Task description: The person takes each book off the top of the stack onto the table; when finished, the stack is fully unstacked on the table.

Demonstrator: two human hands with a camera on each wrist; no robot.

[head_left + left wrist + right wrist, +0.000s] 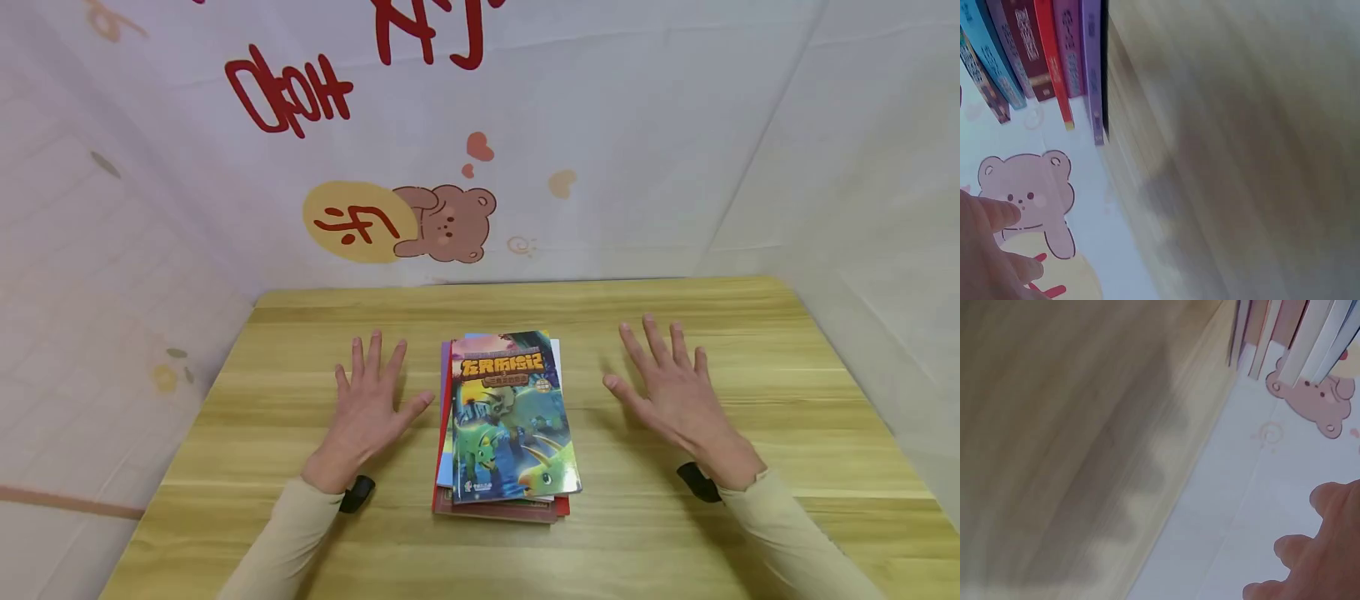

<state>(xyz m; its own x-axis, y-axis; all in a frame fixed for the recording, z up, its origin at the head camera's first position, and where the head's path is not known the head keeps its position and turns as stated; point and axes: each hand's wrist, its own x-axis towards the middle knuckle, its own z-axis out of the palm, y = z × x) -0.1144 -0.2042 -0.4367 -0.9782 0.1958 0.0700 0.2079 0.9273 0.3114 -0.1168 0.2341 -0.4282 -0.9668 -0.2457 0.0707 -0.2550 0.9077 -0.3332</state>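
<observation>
A stack of several books lies in the middle of the wooden table, topped by a dinosaur comic book [513, 425] with a glossy, colourful cover. To its left my left hand [366, 415] hovers with fingers spread, its thumb pointing at the stack but apart from it. On the other side my right hand [678, 404] is spread too, holding nothing. The left wrist view shows coloured spines, among them a red spine [1054, 59] and a purple spine [1092, 69]. Pale page edges [1316, 344] of the stack appear in the right wrist view.
The wooden table [637, 550] ends at the back against a white wall cloth [637, 125] printed with a cartoon bear [450, 223] and red characters. White cloth also hangs along the left and right sides. A black strap [357, 494] is on the left wrist, another [699, 482] on the right.
</observation>
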